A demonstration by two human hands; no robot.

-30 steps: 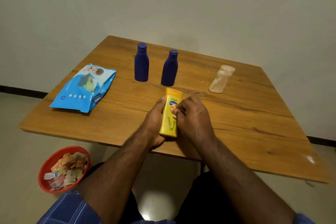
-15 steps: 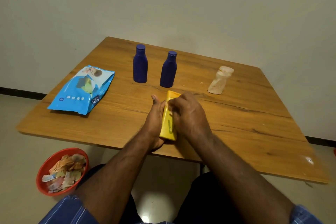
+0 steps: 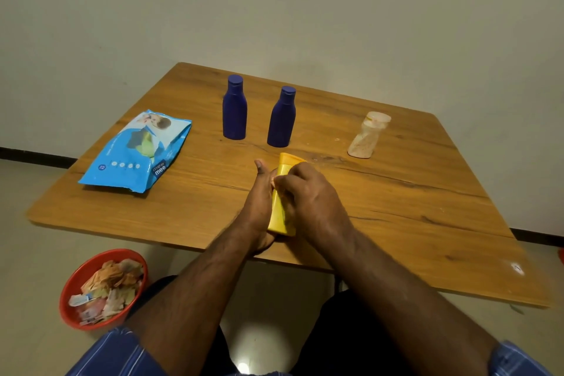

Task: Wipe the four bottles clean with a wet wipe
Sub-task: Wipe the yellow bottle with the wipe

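Observation:
A yellow bottle (image 3: 280,223) lies tilted near the table's front edge, cap pointing away from me. My left hand (image 3: 258,207) grips it from the left, thumb sticking up. My right hand (image 3: 308,201) covers its upper front with curled fingers; no wipe shows under them. Two dark blue bottles (image 3: 234,113) (image 3: 281,119) stand upright side by side behind it. A pale, see-through bottle (image 3: 364,137) stands further right. The blue wet wipe pack (image 3: 134,156) lies flat on the left.
The wooden table (image 3: 396,207) stands against a plain wall. On the floor at the lower left sits a red bowl (image 3: 65,311) holding crumpled paper scraps. My knees are under the table's front edge.
My right hand has slid up over the bottle's front, hiding the label that showed a second ago. The left thumb has lifted off the bottle. The other bottles stayed put.

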